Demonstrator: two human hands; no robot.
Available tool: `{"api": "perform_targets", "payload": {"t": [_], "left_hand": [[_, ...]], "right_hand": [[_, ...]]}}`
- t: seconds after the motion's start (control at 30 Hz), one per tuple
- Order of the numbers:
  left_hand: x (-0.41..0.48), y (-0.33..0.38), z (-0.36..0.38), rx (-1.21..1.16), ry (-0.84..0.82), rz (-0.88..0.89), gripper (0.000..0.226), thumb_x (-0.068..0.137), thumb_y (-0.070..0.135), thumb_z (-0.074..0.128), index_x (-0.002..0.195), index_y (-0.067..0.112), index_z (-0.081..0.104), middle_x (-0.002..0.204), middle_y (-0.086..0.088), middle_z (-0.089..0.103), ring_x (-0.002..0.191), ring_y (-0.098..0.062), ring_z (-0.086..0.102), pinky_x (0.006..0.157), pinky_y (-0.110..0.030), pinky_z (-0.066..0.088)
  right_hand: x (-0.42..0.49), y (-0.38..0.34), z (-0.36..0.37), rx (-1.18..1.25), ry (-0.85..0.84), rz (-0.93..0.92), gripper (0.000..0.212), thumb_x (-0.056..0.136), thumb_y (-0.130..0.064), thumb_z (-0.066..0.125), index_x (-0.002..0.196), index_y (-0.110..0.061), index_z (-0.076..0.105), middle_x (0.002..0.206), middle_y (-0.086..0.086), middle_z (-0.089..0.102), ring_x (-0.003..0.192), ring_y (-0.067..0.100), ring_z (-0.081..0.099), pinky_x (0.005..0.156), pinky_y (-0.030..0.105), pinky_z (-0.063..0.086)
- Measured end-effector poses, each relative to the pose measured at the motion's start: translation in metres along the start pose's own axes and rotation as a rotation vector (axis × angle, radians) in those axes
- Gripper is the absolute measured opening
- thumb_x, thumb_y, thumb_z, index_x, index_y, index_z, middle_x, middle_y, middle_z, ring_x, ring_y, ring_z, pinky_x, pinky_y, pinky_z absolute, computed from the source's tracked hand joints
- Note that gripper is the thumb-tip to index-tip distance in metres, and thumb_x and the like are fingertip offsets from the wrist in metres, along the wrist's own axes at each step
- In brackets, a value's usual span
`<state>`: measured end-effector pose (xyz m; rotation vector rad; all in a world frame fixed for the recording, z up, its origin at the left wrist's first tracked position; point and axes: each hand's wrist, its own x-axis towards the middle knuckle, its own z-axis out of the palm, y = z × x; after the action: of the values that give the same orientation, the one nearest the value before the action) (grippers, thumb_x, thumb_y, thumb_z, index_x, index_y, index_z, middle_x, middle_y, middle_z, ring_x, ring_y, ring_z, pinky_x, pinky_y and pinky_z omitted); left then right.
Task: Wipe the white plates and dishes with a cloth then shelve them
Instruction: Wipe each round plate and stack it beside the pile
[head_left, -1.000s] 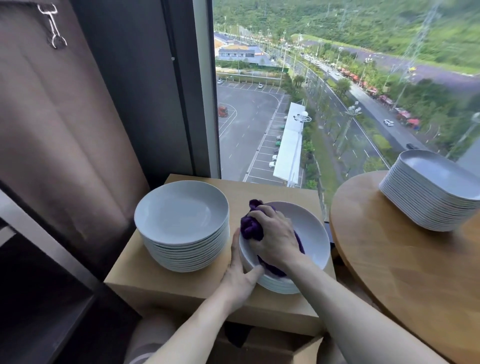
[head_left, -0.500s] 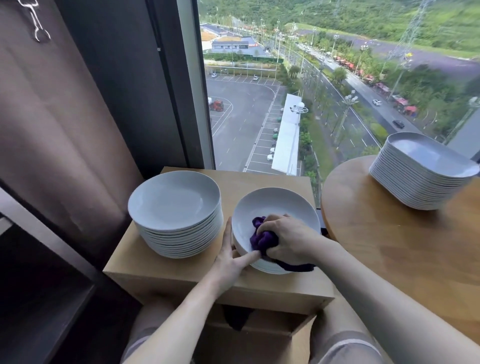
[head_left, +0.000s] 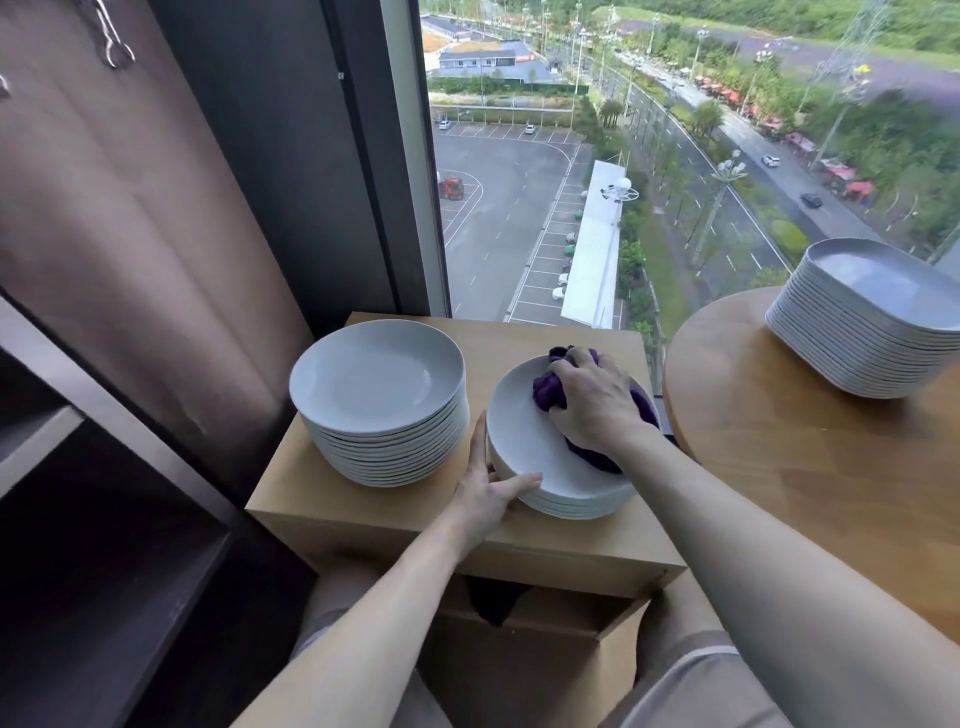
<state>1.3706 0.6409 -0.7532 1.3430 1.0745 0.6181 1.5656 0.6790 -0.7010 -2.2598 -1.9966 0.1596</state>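
A short stack of round white plates (head_left: 524, 436) sits on the right half of a light wooden box. My right hand (head_left: 597, 402) grips a bunched purple cloth (head_left: 548, 391) and presses it on the far right part of the top plate. My left hand (head_left: 485, 491) holds the stack's near left rim, thumb lying on the top plate and fingers along the side. A taller stack of round white plates (head_left: 376, 382) stands to the left on the same box.
The wooden box (head_left: 363, 512) stands against a tall window. A round wooden table (head_left: 810, 467) on the right carries a stack of squarish white dishes (head_left: 867, 322). A dark shelf unit (head_left: 62, 519) is at the left, beside a brown curtain. My knees are below.
My right hand has swept the cloth from the near edge of the top plate to its far right side. My left hand stays on the rim. The view has shifted slightly.
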Motion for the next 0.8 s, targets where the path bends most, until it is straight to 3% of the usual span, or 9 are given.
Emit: {"api": "perform_targets", "payload": {"t": [0.13, 0.27, 0.33, 0.4, 0.5, 0.6, 0.67, 0.77, 0.8], "left_hand": [[0.001, -0.003, -0.002, -0.029, -0.039, -0.016, 0.106, 0.077, 0.059, 0.081, 0.147, 0.075, 0.003, 0.147, 0.008, 0.056, 0.131, -0.014, 0.058, 0.110, -0.045, 0.050], [0.007, -0.003, -0.002, -0.082, -0.019, -0.045, 0.070, 0.075, 0.093, 0.055, 0.132, 0.088, 0.016, 0.160, 0.012, 0.043, 0.142, -0.027, 0.049, 0.107, -0.050, 0.052], [0.010, -0.003, 0.000, -0.109, -0.004, -0.068, 0.066, 0.078, 0.094, 0.045, 0.137, 0.084, 0.016, 0.160, 0.010, 0.043, 0.138, -0.031, 0.052, 0.087, -0.036, 0.062], [0.010, -0.004, 0.003, -0.115, 0.015, -0.068, 0.062, 0.092, 0.079, 0.042, 0.146, 0.075, 0.012, 0.159, 0.009, 0.043, 0.137, -0.028, 0.052, 0.080, -0.032, 0.063], [0.010, -0.007, 0.004, -0.091, 0.058, -0.043, 0.055, 0.104, 0.059, 0.046, 0.142, 0.077, 0.011, 0.157, 0.009, 0.046, 0.138, -0.024, 0.051, 0.102, -0.048, 0.056], [0.014, -0.009, 0.004, 0.008, 0.100, 0.000, 0.064, 0.091, 0.063, 0.048, 0.141, 0.079, 0.011, 0.162, 0.011, 0.038, 0.145, -0.021, 0.042, 0.119, -0.054, 0.039], [0.015, -0.011, 0.004, 0.042, 0.111, 0.002, 0.072, 0.088, 0.060, 0.045, 0.150, 0.069, 0.010, 0.163, 0.011, 0.035, 0.145, -0.019, 0.039, 0.122, -0.051, 0.035], [0.017, -0.014, 0.004, 0.013, 0.107, 0.000, 0.067, 0.083, 0.065, 0.048, 0.140, 0.080, 0.016, 0.159, 0.012, 0.041, 0.143, -0.024, 0.044, 0.116, -0.056, 0.041], [0.018, -0.015, 0.003, 0.022, 0.106, 0.010, 0.071, 0.084, 0.064, 0.048, 0.146, 0.075, 0.015, 0.160, 0.013, 0.040, 0.144, -0.024, 0.042, 0.117, -0.056, 0.039]], "right_hand": [[-0.005, -0.021, 0.004, 0.125, -0.024, -0.123, 0.049, 0.084, -0.032, 0.064, 0.134, -0.032, 0.059, 0.140, -0.003, 0.052, 0.130, 0.028, 0.041, 0.101, 0.044, 0.032], [-0.025, -0.031, 0.004, 0.195, -0.073, -0.228, 0.044, 0.085, -0.040, 0.068, 0.128, -0.035, 0.063, 0.136, -0.011, 0.056, 0.126, 0.023, 0.043, 0.101, 0.043, 0.033], [-0.036, -0.030, 0.001, 0.210, -0.110, -0.248, 0.042, 0.088, -0.038, 0.066, 0.129, -0.037, 0.063, 0.138, -0.013, 0.055, 0.126, 0.023, 0.041, 0.103, 0.044, 0.033], [-0.045, -0.026, -0.004, 0.190, -0.179, -0.260, 0.041, 0.090, -0.034, 0.064, 0.131, -0.038, 0.063, 0.138, -0.013, 0.052, 0.126, 0.023, 0.040, 0.105, 0.046, 0.033], [-0.055, -0.020, -0.016, 0.122, -0.273, -0.266, 0.040, 0.090, -0.031, 0.062, 0.129, -0.038, 0.063, 0.136, -0.010, 0.049, 0.125, 0.023, 0.039, 0.103, 0.045, 0.035], [-0.061, -0.013, -0.027, 0.019, -0.343, -0.259, 0.032, 0.091, -0.031, 0.061, 0.122, -0.039, 0.065, 0.128, -0.008, 0.048, 0.117, 0.022, 0.040, 0.094, 0.041, 0.035], [-0.064, -0.005, -0.034, -0.051, -0.381, -0.233, 0.025, 0.091, -0.031, 0.059, 0.115, -0.038, 0.066, 0.122, -0.006, 0.048, 0.111, 0.023, 0.041, 0.091, 0.041, 0.034], [-0.060, 0.011, -0.043, -0.132, -0.402, -0.154, 0.022, 0.090, -0.030, 0.059, 0.110, -0.034, 0.067, 0.117, -0.003, 0.048, 0.105, 0.025, 0.041, 0.089, 0.042, 0.037], [-0.057, 0.017, -0.044, -0.159, -0.403, -0.124, 0.023, 0.089, -0.029, 0.059, 0.110, -0.033, 0.067, 0.117, -0.003, 0.048, 0.106, 0.026, 0.041, 0.087, 0.041, 0.036]]}}
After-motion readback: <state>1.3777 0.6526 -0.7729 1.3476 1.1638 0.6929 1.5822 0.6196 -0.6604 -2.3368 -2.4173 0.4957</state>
